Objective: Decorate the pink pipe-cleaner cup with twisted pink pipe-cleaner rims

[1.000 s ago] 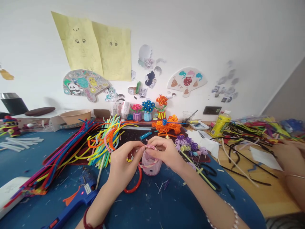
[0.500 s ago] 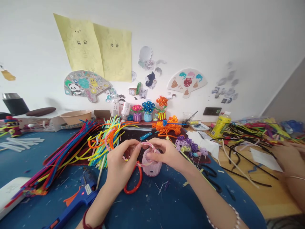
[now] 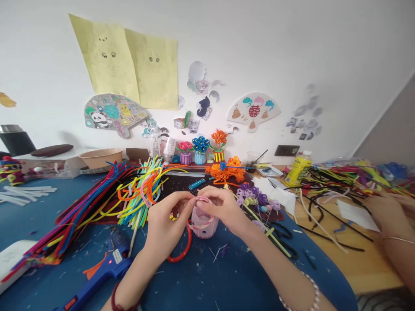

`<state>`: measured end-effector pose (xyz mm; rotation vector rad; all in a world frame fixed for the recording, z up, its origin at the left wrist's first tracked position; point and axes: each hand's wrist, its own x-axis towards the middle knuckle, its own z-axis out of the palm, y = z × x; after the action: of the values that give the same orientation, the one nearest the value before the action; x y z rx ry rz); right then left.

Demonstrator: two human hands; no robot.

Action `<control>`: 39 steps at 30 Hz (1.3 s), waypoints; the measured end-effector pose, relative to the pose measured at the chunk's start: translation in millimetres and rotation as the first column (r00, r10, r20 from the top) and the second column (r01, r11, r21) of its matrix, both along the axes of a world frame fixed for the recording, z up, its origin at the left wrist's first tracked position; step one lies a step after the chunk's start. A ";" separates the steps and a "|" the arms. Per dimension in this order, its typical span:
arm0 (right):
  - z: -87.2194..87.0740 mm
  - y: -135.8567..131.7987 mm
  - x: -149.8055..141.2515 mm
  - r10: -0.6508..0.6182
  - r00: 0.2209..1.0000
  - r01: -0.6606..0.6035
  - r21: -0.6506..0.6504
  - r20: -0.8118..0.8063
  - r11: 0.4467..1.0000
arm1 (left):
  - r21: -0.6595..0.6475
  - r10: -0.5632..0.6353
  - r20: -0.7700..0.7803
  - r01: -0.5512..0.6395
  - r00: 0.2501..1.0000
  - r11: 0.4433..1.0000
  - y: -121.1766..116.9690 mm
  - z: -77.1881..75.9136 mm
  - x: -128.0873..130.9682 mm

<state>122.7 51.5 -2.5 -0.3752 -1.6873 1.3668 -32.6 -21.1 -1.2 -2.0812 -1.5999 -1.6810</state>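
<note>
A loop of pink and white twisted pipe cleaner (image 3: pixel 201 225) is pinched between my left hand (image 3: pixel 170 214) and my right hand (image 3: pixel 223 207). Both hands are closed, with their fingertips meeting near the top of the loop. Just behind and below it stands a small pale pink pot (image 3: pixel 209 230), partly hidden by the loop and my right fingers. Scissors with a red handle (image 3: pixel 182 255) lie on the blue table under my left hand; their blades are hidden. To the left rests a blue glue gun (image 3: pixel 103 270) with a small red light showing.
Bundles of coloured pipe cleaners (image 3: pixel 86 203) lie at the left. Purple flowers (image 3: pixel 256 196) and orange flowers (image 3: pixel 231 170) sit behind my right hand. Potted flowers (image 3: pixel 200 151) line the wall. At the right, another person's arm (image 3: pixel 389 224) reaches over a wooden table near a yellow bottle (image 3: pixel 297 170).
My fingertips have drawn closer together at the top of the loop. The loop has tilted and now sits slightly lower over the pot. The whole view has shifted a little.
</note>
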 end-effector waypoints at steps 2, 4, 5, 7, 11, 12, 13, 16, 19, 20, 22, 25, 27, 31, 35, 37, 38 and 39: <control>2.2 -0.3 1.1 0.013 1.000 -0.014 -0.062 -0.022 0.998 | 0.000 0.009 0.007 -0.009 1.000 1.000 -1.0 1.5 0.5; 4.7 -1.3 2.2 0.029 1.000 -0.029 -0.117 0.001 0.993 | 0.003 0.018 0.009 -0.018 1.000 1.000 -2.3 2.9 0.4; 5.9 -1.9 2.6 0.036 0.999 -0.033 -0.129 0.025 0.991 | 0.008 0.024 0.009 -0.024 1.000 1.000 -2.8 3.3 0.2; 7.6 -3.3 3.2 0.045 0.996 -0.035 -0.131 0.079 0.991 | 0.021 0.035 0.006 -0.035 0.999 0.999 -3.4 3.4 -0.7; 7.8 -4.3 3.4 0.059 0.986 -0.047 -0.079 0.155 0.996 | 0.083 0.075 0.004 -0.075 0.997 0.994 -4.2 2.4 -1.9; 7.4 -4.1 3.4 0.058 0.984 -0.050 -0.051 0.166 0.997 | 0.101 0.088 0.005 -0.088 0.996 0.991 -4.6 2.4 -1.9; 6.9 -3.9 3.4 0.056 0.983 -0.054 -0.020 0.174 0.998 | 0.118 0.101 0.009 -0.101 0.995 0.988 -5.0 2.5 -1.9; 5.7 -3.5 4.0 0.062 0.979 -0.073 0.049 0.195 0.996 | 0.154 0.134 0.038 -0.139 0.990 0.978 -6.1 2.8 -2.0; 5.2 -3.6 5.0 0.079 0.974 -0.094 0.062 0.214 0.994 | 0.158 0.175 0.093 -0.188 0.980 0.969 -6.5 2.4 -2.8; 5.1 -3.4 5.3 0.089 0.973 -0.100 0.043 0.215 0.994 | 0.154 0.185 0.111 -0.201 0.976 0.968 -6.4 2.0 -3.2; 4.6 -2.2 5.8 0.115 0.974 -0.114 -0.017 0.197 0.993 | 0.140 0.189 0.141 -0.209 0.972 0.968 -5.8 1.3 -4.0; 3.0 2.4 6.9 0.139 0.981 -0.128 -0.084 0.138 0.988 | 0.103 0.170 0.202 -0.194 0.964 0.976 -4.3 0.7 -4.9; 2.0 6.3 8.2 0.118 0.990 -0.108 -0.126 0.077 0.986 | 0.064 0.147 0.266 -0.170 0.953 0.983 -3.1 1.3 -5.1; 1.9 13.6 11.2 -0.031 0.998 0.017 -0.246 -0.052 0.969 | 0.006 0.044 0.409 -0.051 0.911 0.999 -1.1 5.0 -4.3; 2.1 16.0 11.3 -0.133 0.991 0.125 -0.248 -0.019 0.961 | -0.004 -0.084 0.486 0.098 0.870 0.995 -0.7 8.9 -2.5; 1.2 13.8 9.6 -0.080 0.997 0.083 -0.209 0.021 0.974 | -0.011 -0.135 0.508 0.163 0.850 0.987 -0.8 9.3 -2.1; 0.6 12.0 8.5 -0.034 0.999 0.041 -0.201 0.038 0.979 | -0.017 -0.155 0.516 0.191 0.842 0.982 -1.0 9.1 -2.0; 0.0 9.9 7.4 0.018 0.998 -0.007 -0.201 0.052 0.979 | -0.023 -0.169 0.521 0.211 0.837 0.977 -1.1 8.8 -2.0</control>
<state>130.2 61.4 -2.6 -0.5216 -1.6011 1.5547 -34.6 -22.2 7.6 -1.9851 -1.6344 -2.4562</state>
